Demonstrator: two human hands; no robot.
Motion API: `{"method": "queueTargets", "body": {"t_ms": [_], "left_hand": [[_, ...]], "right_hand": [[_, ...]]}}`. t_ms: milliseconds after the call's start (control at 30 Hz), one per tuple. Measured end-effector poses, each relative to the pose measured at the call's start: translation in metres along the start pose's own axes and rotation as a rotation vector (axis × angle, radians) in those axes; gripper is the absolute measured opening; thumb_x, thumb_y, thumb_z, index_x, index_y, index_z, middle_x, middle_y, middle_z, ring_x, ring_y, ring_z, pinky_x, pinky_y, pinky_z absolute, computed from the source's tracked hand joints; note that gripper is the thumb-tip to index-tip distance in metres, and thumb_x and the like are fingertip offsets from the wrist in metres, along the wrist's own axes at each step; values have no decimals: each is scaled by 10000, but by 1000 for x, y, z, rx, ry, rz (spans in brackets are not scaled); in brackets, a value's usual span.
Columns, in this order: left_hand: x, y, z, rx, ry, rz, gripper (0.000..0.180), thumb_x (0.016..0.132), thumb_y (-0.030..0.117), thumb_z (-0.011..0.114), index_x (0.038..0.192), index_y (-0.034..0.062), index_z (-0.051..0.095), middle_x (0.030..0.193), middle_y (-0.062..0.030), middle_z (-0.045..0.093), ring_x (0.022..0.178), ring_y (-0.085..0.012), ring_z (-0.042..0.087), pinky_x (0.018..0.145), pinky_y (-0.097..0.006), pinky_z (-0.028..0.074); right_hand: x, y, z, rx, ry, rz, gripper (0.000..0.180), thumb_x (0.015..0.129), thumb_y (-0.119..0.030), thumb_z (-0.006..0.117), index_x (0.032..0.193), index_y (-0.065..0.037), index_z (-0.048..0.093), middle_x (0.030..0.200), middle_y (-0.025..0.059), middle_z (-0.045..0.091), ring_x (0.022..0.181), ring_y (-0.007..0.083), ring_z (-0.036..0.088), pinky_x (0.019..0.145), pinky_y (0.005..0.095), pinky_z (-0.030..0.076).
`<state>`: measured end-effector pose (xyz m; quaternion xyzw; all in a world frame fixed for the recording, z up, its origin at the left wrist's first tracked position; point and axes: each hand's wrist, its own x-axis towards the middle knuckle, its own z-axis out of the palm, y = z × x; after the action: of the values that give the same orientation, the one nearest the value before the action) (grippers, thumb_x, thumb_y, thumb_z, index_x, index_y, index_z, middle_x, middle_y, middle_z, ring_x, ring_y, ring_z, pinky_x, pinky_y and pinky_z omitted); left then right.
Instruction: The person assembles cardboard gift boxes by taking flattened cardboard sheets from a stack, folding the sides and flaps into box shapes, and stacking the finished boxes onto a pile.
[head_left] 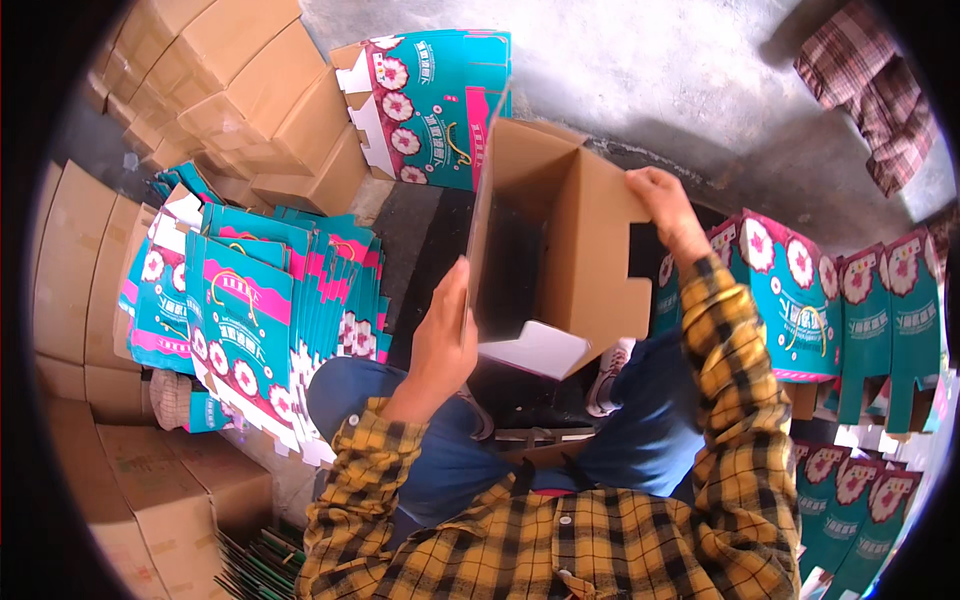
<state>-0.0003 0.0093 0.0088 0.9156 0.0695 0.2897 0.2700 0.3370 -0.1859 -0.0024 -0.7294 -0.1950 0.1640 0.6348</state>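
Head-worn fisheye, close, looking down

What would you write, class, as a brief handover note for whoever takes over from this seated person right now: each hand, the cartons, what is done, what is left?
Left hand: grips the near left wall of the half-opened carton.
Right hand: holds its far right top edge.
Carton: held over the lap, opened to a tube, flaps unfolded.
Flat cartons: stacked upright at the left.
Assembled cartons: standing at the right.
Done: carton opened out.
Left: probably folding its flaps, then the rest of the flat stack.

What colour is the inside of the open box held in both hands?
Plain brown cardboard inside the box, seen in the head view.
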Motion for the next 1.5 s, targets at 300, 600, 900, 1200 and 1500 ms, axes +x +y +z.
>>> {"method": "queueTargets", "body": {"t_ms": [300,600,900,1200,1500], "left_hand": [[-25,-11,-9,-35,-454,-39,812,768,222,868,1481,139,489,1482,-217,466,1327,-417,513,1066,-445,473],[-22,-6,0,59,-557,141,892,692,313,909,1469,144,506,1532,-222,392,1375,-433,440,1125,-491,419],[-20,3,2,47,-557,116,893,719,400,889,1481,153,494,1539,-253,363,1399,-468,394,1137,-528,394],[-28,-3,13,124,-686,145,763,835,570,729,1444,141,564,1573,-238,362,1469,-447,304,1192,-543,276],[-59,3,12,-113,-651,198,722,898,583,634,1384,52,587,1536,-216,441,1460,-421,352,1213,-561,209]], "right_hand": [[22,45,8,-342,85,90,283,900,-248,684,925,31,727,846,145,737,786,247,709,730,363,547],[-3,15,44,-1253,316,-736,113,814,-111,654,917,-68,672,955,95,663,936,313,652,827,436,520],[10,11,50,-1415,5,-625,378,908,-196,626,1277,-114,624,1114,105,635,1009,288,664,824,416,524],[26,17,45,-1244,-122,-291,655,977,-247,529,1585,-169,297,1166,187,671,997,371,701,820,468,576],[37,23,23,-1135,-378,-264,499,972,-189,499,1468,-237,514,1145,198,685,1066,372,676,930,457,538]]}}
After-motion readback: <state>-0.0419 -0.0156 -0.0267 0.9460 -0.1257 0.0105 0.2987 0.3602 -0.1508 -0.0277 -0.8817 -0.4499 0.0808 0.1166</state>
